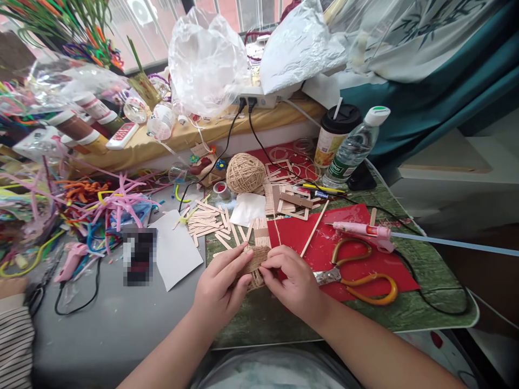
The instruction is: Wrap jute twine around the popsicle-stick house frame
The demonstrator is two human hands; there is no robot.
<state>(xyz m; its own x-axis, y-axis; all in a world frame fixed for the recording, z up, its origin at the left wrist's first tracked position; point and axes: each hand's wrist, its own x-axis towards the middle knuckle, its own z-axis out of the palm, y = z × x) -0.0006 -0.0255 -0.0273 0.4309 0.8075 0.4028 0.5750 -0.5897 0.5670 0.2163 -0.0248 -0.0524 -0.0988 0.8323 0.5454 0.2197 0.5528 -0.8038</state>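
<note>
Right now a flattish block (257,260) wrapped in coarse brown twine sits between the two hands, over the front part of the green desk (243,332), near the middle of its front edge. The left hand (223,281) grips the block's left end, long fingers laid across the top and thumb below. The right hand (290,278) has thumb and forefinger pinched together at the right end, the other fingers curled in. A thin, fuzzy strand (278,233) rises from beside the right fingers, towards the desk's far side, where a round, rough twine ball (245,173) lies.

Between ball and hands are flat, pale wooden sticks (206,219), some loose and fanned towards the desk's left edge, and a soft white square (248,209). To the right, a smooth red sheet (348,246) carries scissors (365,270) with looped amber handles, a slim wooden rod (315,228) and a pink plastic glue gun (363,229). By the far right corner, a clear ribbed bottle (352,151) leans in front of a black-lidded cup (334,135).
</note>
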